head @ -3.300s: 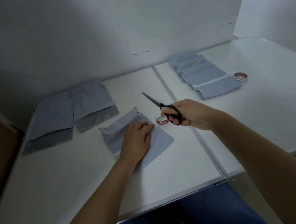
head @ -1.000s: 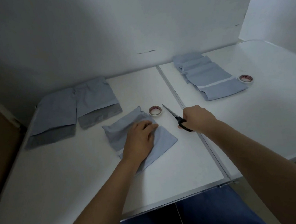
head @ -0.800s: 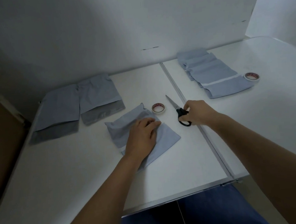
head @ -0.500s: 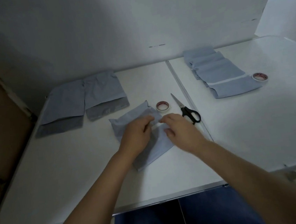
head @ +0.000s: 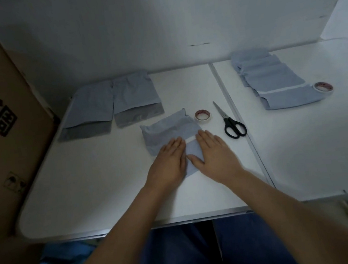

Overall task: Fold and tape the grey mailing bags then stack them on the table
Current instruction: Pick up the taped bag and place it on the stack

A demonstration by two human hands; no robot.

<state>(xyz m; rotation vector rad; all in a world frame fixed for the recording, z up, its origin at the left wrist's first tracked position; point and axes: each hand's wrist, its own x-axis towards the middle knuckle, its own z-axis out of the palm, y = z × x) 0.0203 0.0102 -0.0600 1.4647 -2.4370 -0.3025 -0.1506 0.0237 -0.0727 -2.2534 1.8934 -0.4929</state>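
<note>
We have both palms down on the folded grey mailing bag (head: 169,130) in the middle of the tabletop (head: 101,182), and the main risk, as we judge it, is the fold springing back. The far part of the bag looks puffed and creased, so if we lift our hands too soon the flap could open and pull at the pale strip (head: 190,139) showing between our hands (we take it for tape, though we cannot be sure). If that strip is not pressed down well it may lift at one end. The bag also lies skewed to the tabletop edge, so a sideways push could slide it on the smooth surface and wrinkle the fold.

Our left hand (head: 168,161) lies flat on the near left part of the bag, its fingers (head: 175,145) straight and close together, gripping nothing. Our right hand (head: 215,152) is flat on the near right part, fingers (head: 206,138) extended and a little spread, the thumb reaching toward the left hand; it holds nothing either.

Just beyond the bag sits a tape roll (head: 203,115), with the black-handled scissors (head: 230,121) lying beside it, apart from both hands. 2 unfolded bags (head: 110,104) lie at the far left, and a row of folded bags (head: 275,82) lies at the far right with a 2nd tape roll (head: 323,87) touching its near end.
</note>
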